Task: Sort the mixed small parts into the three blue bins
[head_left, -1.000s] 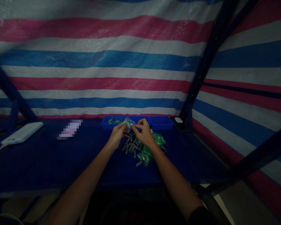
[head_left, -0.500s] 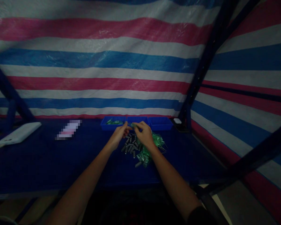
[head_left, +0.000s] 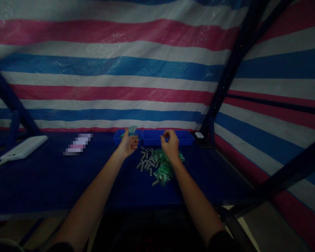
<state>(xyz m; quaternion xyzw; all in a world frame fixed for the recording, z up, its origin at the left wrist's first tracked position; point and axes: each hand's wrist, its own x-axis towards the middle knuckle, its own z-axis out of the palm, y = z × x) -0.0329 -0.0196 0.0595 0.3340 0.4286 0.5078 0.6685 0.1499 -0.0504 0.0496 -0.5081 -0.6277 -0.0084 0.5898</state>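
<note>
My left hand (head_left: 128, 144) is at the front of the left blue bin (head_left: 117, 141), thumb raised and apart from its curled fingers. Just beyond the thumb a light green plastic packet (head_left: 132, 130) shows above the bin; it looks clear of my grasp. My right hand (head_left: 170, 143) hovers over the pile with thumb and forefinger curved in a loose ring, and I see nothing between them. Below it lie crumpled green plastic bags (head_left: 164, 172). Small grey metal cylinders (head_left: 147, 162) are heaped on the table to their left.
Two more blue bins (head_left: 182, 139) stand to the right along the back of the blue table (head_left: 55, 189). On the left are a white power bank with a cable (head_left: 25, 147) and a blurred phone-like object (head_left: 78, 144). A small white case (head_left: 198, 135) sits at the right post.
My hands have moved apart: the left goes left to the left bin, the right goes right over the pile. The green piece between them has left my right hand.
</note>
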